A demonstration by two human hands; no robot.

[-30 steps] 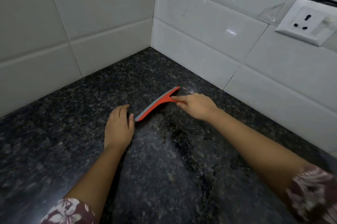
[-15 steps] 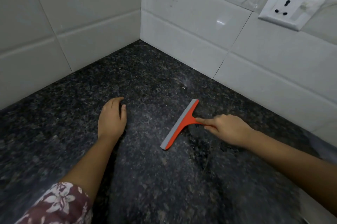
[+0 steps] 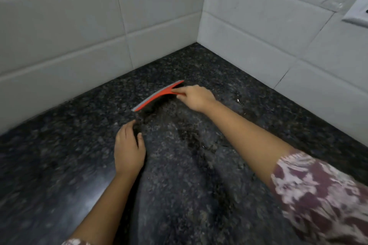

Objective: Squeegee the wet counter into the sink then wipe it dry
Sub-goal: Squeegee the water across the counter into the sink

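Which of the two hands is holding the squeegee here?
The right hand grips the orange squeegee by its handle; the left hand rests on the counter, holding nothing.

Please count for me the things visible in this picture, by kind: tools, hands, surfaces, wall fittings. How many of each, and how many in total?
Tools: 1, the squeegee
Hands: 2, the left hand and the right hand
Surfaces: 1, the counter
Wall fittings: 1, the socket plate, cut off by the picture's edge
Total: 5
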